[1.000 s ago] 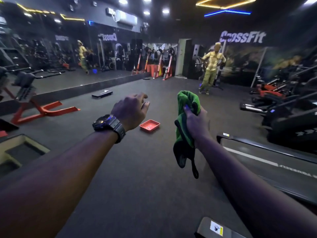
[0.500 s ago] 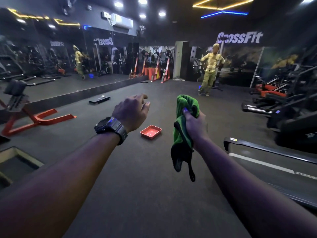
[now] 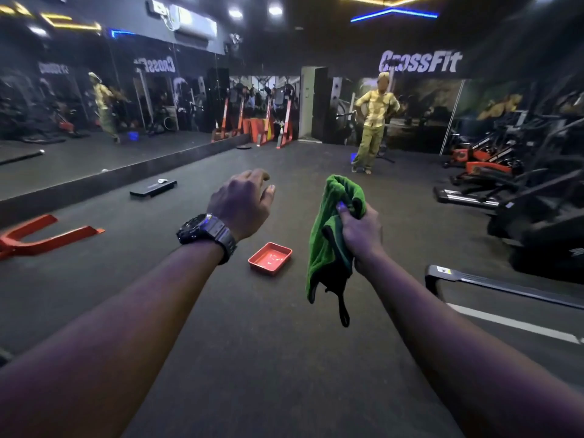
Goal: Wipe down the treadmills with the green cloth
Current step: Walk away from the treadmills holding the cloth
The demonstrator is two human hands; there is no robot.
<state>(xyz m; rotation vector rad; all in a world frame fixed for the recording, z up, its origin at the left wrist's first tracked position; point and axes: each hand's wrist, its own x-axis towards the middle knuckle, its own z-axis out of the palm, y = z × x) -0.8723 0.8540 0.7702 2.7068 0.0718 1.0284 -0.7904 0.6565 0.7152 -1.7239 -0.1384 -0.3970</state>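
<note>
While the right hand [image 3: 360,235] is gripping the green cloth [image 3: 331,235], nothing is getting wiped.
Left hand [image 3: 243,200] is hanging loosely curled, empty; cloth's dangling tail risks snagging the treadmill [image 3: 505,289] frame at right.

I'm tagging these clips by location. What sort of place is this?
A gym, most likely a CrossFit one. A CrossFit sign hangs on the far wall, a treadmill deck lies at the lower right with more machines behind it, and a mirror wall runs along the left.
</note>
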